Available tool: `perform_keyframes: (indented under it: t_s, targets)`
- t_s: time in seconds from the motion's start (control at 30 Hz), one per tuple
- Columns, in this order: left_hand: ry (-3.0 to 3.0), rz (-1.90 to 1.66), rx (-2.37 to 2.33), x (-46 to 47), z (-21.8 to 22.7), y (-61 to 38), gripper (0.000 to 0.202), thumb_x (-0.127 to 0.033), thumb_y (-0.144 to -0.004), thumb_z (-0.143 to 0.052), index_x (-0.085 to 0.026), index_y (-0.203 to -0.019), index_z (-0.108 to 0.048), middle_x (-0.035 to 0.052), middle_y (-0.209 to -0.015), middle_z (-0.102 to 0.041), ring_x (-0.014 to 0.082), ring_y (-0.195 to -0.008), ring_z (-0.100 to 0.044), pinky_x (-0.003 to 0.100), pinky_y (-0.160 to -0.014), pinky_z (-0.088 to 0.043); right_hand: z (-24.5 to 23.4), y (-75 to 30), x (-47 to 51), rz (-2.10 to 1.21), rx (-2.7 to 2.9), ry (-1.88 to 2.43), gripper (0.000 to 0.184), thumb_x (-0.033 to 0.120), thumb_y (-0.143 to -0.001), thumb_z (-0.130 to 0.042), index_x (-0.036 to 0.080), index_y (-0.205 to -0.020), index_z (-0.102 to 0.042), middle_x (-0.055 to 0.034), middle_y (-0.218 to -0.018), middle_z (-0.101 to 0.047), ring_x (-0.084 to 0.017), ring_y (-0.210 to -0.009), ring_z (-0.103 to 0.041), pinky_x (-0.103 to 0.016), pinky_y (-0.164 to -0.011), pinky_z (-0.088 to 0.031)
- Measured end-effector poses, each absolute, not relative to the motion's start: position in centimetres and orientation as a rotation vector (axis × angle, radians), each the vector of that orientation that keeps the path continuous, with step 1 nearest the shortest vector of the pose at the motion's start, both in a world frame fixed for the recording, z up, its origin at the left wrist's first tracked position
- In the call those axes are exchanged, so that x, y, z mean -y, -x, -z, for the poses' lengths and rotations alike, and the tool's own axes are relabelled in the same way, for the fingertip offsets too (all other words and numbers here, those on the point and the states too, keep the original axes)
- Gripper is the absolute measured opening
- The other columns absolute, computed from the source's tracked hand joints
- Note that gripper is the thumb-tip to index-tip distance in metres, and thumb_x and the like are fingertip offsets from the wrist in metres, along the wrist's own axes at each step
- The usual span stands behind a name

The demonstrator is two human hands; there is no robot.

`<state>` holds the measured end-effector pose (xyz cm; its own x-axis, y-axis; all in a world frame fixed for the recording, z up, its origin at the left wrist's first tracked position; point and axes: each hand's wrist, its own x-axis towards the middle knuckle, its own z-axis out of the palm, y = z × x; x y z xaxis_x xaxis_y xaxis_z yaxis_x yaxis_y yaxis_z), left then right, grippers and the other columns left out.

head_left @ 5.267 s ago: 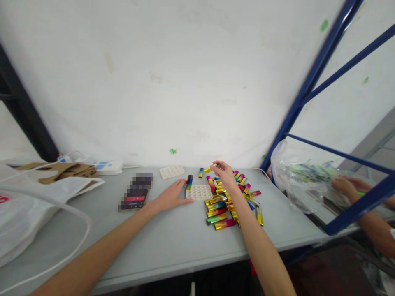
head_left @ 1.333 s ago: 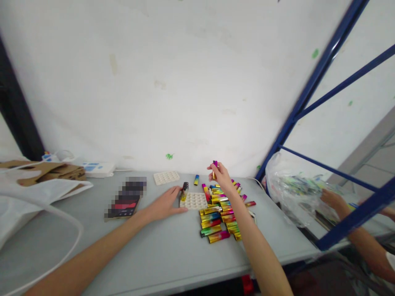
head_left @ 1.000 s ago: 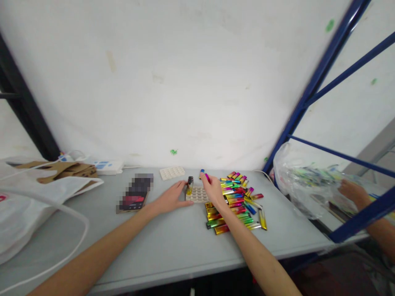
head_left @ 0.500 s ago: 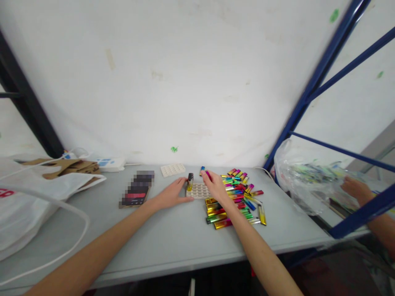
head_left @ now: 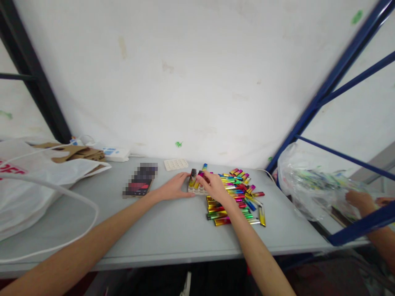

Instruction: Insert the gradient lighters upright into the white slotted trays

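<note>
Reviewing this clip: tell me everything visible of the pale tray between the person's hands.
The tray is off-white and shallow, plastic-looking, with rows of small cells. It lies flat on the gray table. A dark-topped lighter stands upright at its left end, where the left hand spreads thumb and fingers around it. The right hand hides its right part, holding a second lighter there; whether that one is seated is unclear.

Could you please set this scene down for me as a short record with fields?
Left hand: spread around the left end of a holed tray
Right hand: pinching a lighter at that tray
Tray's left end: one upright black-topped lighter
Right of tray: colourful lighter pile
Behind: second tray, near the wall
Left: phone, white bag
Far right: clear bag, another person's hand
</note>
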<state>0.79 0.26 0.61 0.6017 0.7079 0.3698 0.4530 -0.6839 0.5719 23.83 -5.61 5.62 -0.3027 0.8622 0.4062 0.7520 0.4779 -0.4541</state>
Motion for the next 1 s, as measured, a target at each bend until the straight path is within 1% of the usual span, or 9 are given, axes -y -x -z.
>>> perform_keyframes:
  t_s: [0.1, 0.2, 0.33, 0.47, 0.53, 0.7, 0.87, 0.93, 1.0]
  targets:
    - [-2.421, -0.812, -0.907, -0.3, -0.7, -0.8, 0.072, -0.066, -0.076, -0.085, -0.024, -0.132, -0.068, 0.0159, -0.14, -0.068, 0.0419, -0.133, -0.062, 0.052, -0.119, -0.048, -5.5, -23.6, 5.6, -0.254, 2.243, 1.337, 0.029, 0.037, -0.112, -0.055, 0.019, -0.092, -0.066, -0.0016, -0.077, -0.071, -0.017, -0.071, -0.063, -0.026, -0.07, -0.038]
    - [-2.425, -0.815, -0.876, -0.3, -0.8, -0.9, 0.068, -0.065, -0.078, -0.083, -0.024, -0.13, -0.069, 0.0161, -0.141, -0.066, 0.04, -0.134, -0.061, 0.052, -0.12, -0.047, -5.3, -23.3, 5.5, -0.205, 2.335, 1.366, 0.022, 0.033, -0.111, -0.057, 0.017, -0.101, -0.069, -0.0064, -0.09, -0.076, -0.02, -0.084, -0.068, -0.027, -0.078, -0.042]
    - [-2.433, -0.815, -0.865, -0.4, -0.7, -0.8, 0.068, -0.064, -0.079, -0.083, -0.021, -0.13, -0.069, 0.017, -0.141, -0.065, 0.0392, -0.134, -0.061, 0.051, -0.12, -0.047, -5.5, -22.4, 5.8, -0.116, 2.388, 1.4, 0.024, 0.038, -0.112, -0.057, 0.017, -0.113, -0.069, -0.0109, -0.105, -0.077, -0.024, -0.099, -0.072, -0.03, -0.085, -0.046]
    - [-2.45, -0.812, -0.866, -0.5, -0.5, -0.8, 0.068, -0.066, -0.079, -0.083, -0.02, -0.128, -0.069, 0.0182, -0.141, -0.065, 0.0397, -0.133, -0.061, 0.052, -0.12, -0.048, -5.7, -21.9, 6.1, 0.023, 2.363, 1.545, 0.031, 0.046, -0.111, -0.056, 0.02, -0.124, -0.067, -0.0134, -0.116, -0.075, -0.027, -0.1, -0.072, -0.032, -0.083, -0.049]
    - [-2.458, -0.811, -0.868, -0.6, -0.4, -0.7, 0.07, -0.067, -0.08, -0.082, -0.019, -0.129, -0.068, 0.0189, -0.141, -0.065, 0.0399, -0.133, -0.062, 0.053, -0.119, -0.048, -5.6, -22.1, 6.1, 0.027, 2.355, 1.575, 0.033, 0.05, -0.11, -0.056, 0.021, -0.121, -0.067, -0.0127, -0.114, -0.075, -0.026, -0.098, -0.072, -0.032, -0.082, -0.049]
    - [-2.471, -0.817, -0.881, -1.0, 0.0, -0.7, 0.076, -0.074, -0.08, -0.079, -0.018, -0.131, -0.066, 0.0192, -0.141, -0.065, 0.0418, -0.133, -0.062, 0.056, -0.118, -0.049, -5.4, -24.2, 5.6, -0.139, 2.38, 1.424, 0.037, 0.055, -0.11, -0.054, 0.02, -0.104, -0.068, -0.0054, -0.096, -0.076, -0.02, -0.087, -0.068, -0.028, -0.079, -0.044]
    - [-2.507, -0.805, -0.898, -0.9, 0.0, -0.6, 0.073, -0.073, -0.084, -0.077, -0.019, -0.132, -0.065, 0.019, -0.144, -0.064, 0.0411, -0.134, -0.062, 0.054, -0.12, -0.049, -6.4, -28.4, 3.9, 0.089, 2.018, 1.693, 0.045, 0.042, -0.117, -0.035, 0.018, -0.1, -0.069, -0.0097, -0.094, -0.076, -0.022, -0.09, -0.069, -0.029, -0.084, -0.044]
    - [-2.516, -0.788, -0.915, -0.7, 0.0, -0.5, 0.073, -0.072, -0.085, -0.076, -0.019, -0.134, -0.064, 0.0195, -0.146, -0.063, 0.0414, -0.135, -0.061, 0.054, -0.12, -0.049, -6.9, -30.8, 2.8, 0.146, 1.847, 1.924, 0.037, 0.033, -0.115, -0.039, 0.016, -0.108, -0.07, -0.0139, -0.105, -0.076, -0.024, -0.1, -0.07, -0.03, -0.089, -0.045]
    - [-2.521, -0.775, -0.93, -0.7, -0.1, -0.5, 0.073, -0.071, -0.086, -0.075, -0.019, -0.136, -0.064, 0.0197, -0.147, -0.063, 0.0413, -0.136, -0.061, 0.053, -0.12, -0.049, -7.2, -33.1, 1.5, 0.136, 1.696, 2.144, 0.031, 0.029, -0.113, -0.043, 0.014, -0.123, -0.068, -0.0178, -0.118, -0.073, -0.027, -0.112, -0.069, -0.032, -0.095, -0.046]
